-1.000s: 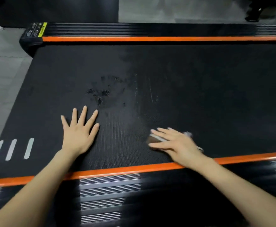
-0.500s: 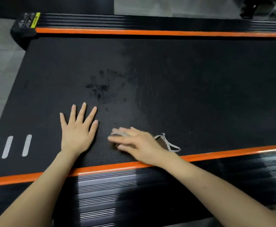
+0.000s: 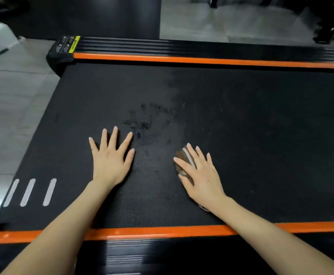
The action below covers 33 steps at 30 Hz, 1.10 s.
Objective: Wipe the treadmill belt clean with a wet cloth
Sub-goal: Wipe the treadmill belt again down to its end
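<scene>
Head-worn view, looking down across a treadmill from its side.

Nearest, the black ribbed side rail runs across the bottom, edged by an orange strip along the near edge of the treadmill belt. Two bare forearms reach over it.

The left hand lies flat on the belt near its near edge, left of middle. Its fingers are spread and straight, its grip released and holding nothing; it seems to be bracing the person.

The right hand lies just right of middle, near the same edge. It presses down on the cloth, a brown rag with a pale stripe. The fingers are straight on top of the cloth, so the grip is released, not curled round it. Most of the cloth is hidden under the palm.

Three white dashes mark the belt's near left corner.

Just past the left fingertips sits a cluster of dark wet spots, with faint smears spreading towards the belt's middle.

Beyond, the belt is plain black up to a far orange strip and the far rail with a yellow label at its left end. Grey floor lies to the left.

Judgement: wiping is under way. Only the middle patch shows moisture, so most of the belt likely remains, including the spotted area.
</scene>
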Tool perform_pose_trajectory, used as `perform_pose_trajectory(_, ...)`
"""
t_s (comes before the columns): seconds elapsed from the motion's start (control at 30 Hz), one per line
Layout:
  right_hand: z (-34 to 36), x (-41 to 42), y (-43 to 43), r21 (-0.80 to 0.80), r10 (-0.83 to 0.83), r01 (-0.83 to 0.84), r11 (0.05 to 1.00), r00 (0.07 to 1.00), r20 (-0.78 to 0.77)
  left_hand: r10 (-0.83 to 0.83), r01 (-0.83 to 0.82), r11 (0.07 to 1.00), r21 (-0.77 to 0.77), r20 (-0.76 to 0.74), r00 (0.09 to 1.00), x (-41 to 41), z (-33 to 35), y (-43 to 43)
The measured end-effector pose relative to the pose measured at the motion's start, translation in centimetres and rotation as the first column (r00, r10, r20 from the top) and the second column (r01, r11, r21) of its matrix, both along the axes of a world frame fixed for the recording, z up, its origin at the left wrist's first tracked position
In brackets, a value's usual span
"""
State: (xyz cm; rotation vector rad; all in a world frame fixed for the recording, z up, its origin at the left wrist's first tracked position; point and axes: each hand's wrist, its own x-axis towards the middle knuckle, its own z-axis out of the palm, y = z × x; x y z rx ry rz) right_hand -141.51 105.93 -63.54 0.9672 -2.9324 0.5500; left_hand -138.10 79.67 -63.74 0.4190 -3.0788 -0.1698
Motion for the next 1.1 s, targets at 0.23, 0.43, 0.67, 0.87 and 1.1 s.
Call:
perform_pose_trajectory(0.23,-0.1,-9.9,-4.3,-0.105,-0.363,0.369,0.924,0.929,0.068,0.067,-0.066,0.998,0.020,-0.014,0.998,-1.0,-1.0,-0.1)
perform_pose_trajectory(0.43,0.0,-4.2,-4.3,-0.147,-0.080,0.095,0.985,0.991,0.103,0.071,-0.071,0.997,0.003,-0.006,0.997,-1.2,-1.1,-0.1)
perform_pose_trajectory(0.67,-0.4,-6.5,-3.6,-0.126,0.183,-0.186,0.974,0.982,-0.032,0.059,-0.059,0.998,0.002,-0.010,0.998,-1.1,-1.2,-0.2)
perform_pose_trajectory(0.87,-0.2,-13.4,-9.7,-0.147,-0.264,0.274,0.950,0.961,0.088,0.066,-0.066,0.998,0.015,-0.017,0.998,-1.1,-1.2,-0.2)
perform_pose_trajectory(1.1,0.0,-2.1,-7.0,-0.120,0.316,-0.312,0.942,0.948,0.018,0.052,-0.052,0.999,0.004,-0.017,0.998,-1.0,-1.1,-0.2)
